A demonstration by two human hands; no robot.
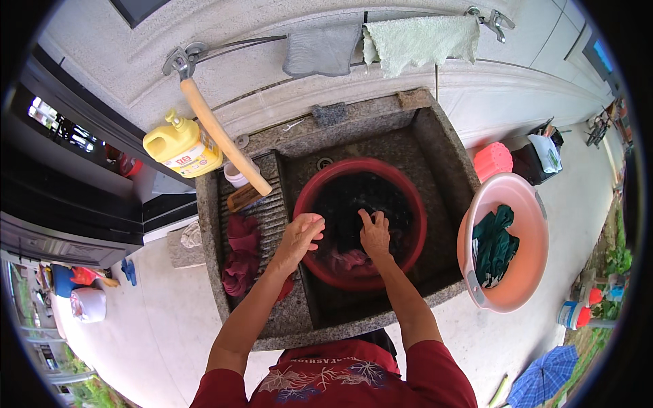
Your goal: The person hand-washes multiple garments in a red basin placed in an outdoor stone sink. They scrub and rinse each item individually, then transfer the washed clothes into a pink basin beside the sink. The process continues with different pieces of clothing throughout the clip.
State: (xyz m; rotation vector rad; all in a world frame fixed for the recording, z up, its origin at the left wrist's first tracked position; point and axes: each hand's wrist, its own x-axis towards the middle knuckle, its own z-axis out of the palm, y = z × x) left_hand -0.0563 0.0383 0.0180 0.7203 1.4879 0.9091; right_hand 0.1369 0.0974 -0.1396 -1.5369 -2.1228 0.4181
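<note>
Two bare hands work over a red basin (408,204) that sits inside a stone outdoor sink (445,146); the basin holds dark water and dark laundry (354,204), with a pinkish cloth (350,260) showing at its near edge. The left hand (299,238) hovers at the basin's left rim, fingers loosely curled; whether it grips anything cannot be told. The right hand (374,234) rests just inside the basin with fingers spread and pressing on the wet fabric, not clamped around it; the two hands are near each other but apart.

Left of the basin, on the sink's ribbed washboard (272,211), lies a heap of maroon cloth (239,255); above it stand a small white cup (235,175) and a brush; a long wooden handle (221,136) leans across that corner. A yellow detergent jug (180,146) stands on the ledge beyond the sink's left end.

Right of the sink, a pink basin (530,272) holds a crumpled dark green garment (493,245). Behind the sink, a grey cloth (321,49) and a pale green towel (422,39) hang on a wire.
</note>
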